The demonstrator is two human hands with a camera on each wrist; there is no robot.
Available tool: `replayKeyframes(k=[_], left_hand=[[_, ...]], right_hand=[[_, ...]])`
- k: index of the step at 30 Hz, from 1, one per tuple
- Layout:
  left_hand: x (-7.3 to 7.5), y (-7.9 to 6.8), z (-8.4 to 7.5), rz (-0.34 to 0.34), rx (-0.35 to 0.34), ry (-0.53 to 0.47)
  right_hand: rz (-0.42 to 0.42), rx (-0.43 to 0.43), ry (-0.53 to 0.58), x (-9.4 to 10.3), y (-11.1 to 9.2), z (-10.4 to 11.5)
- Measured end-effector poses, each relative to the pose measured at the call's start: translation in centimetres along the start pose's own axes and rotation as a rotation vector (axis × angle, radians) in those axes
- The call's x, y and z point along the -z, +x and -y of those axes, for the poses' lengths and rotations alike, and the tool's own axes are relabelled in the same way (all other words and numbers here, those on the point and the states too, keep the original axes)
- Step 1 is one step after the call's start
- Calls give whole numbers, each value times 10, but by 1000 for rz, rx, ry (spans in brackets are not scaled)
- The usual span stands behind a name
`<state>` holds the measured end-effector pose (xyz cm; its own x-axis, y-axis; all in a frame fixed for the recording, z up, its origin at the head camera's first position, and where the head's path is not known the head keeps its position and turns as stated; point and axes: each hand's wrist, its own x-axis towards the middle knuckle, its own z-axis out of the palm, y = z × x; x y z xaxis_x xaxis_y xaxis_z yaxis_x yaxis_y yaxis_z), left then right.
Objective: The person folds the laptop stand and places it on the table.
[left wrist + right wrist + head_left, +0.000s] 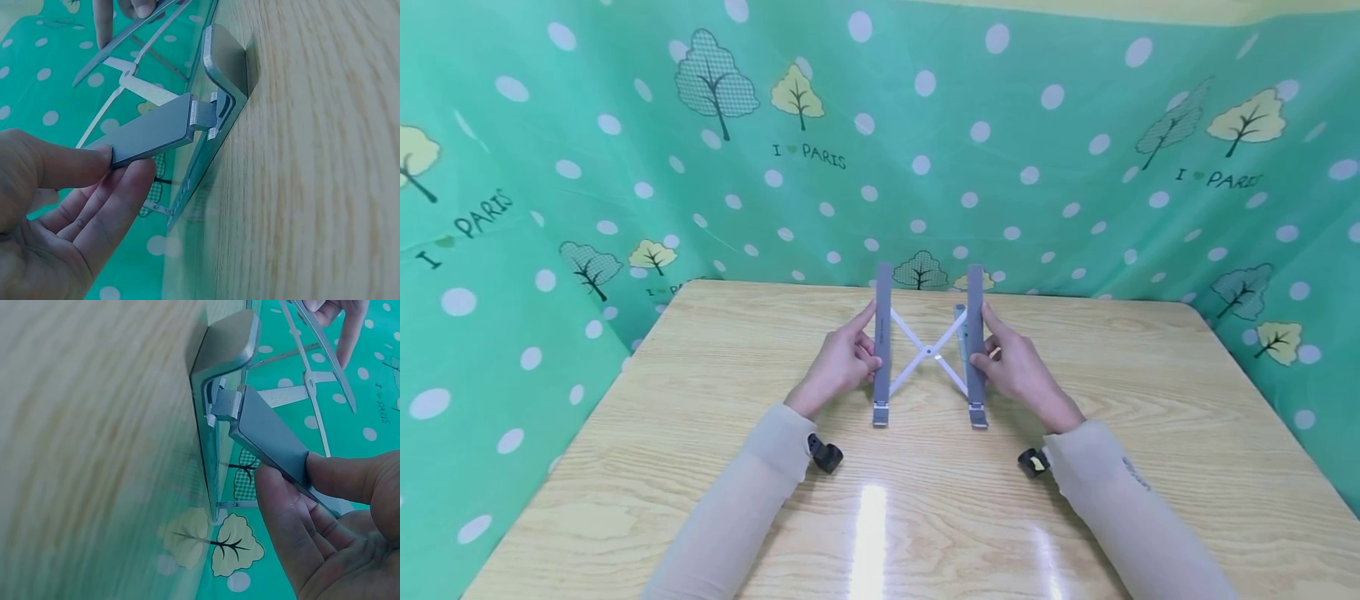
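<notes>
A grey folding laptop stand (882, 333) stands spread on the wooden table, its two long bars joined by thin crossed struts (928, 352). My left hand (842, 357) pinches the left bar between thumb and fingers. On the other side, my right hand (1018, 367) pinches the right bar the same way. The left wrist view shows the left bar (153, 128) tilted up from its base, joined at a hinge near the front lip (226, 59). In the right wrist view the right bar (272, 434) is raised likewise above its lip (228, 340).
The wooden table (625, 483) extends around the stand, with light reflections near its front. A green curtain (925, 125) with dots and trees hangs behind and at both sides. Black wrist cameras (825, 454) sit at the cuffs of the light sleeves (730, 508).
</notes>
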<state>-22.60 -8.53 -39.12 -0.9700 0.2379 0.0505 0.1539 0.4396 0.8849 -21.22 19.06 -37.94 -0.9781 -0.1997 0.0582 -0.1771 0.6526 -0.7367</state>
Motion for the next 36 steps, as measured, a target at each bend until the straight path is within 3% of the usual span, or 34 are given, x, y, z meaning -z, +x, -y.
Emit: replayKeyframes(k=[19, 36], left_hand=[[2, -3, 0, -4, -13, 15], [-1, -3, -2, 3, -40, 8]], right_hand=[[20, 24, -1, -12, 6, 13], [50, 44, -23, -39, 16, 34]])
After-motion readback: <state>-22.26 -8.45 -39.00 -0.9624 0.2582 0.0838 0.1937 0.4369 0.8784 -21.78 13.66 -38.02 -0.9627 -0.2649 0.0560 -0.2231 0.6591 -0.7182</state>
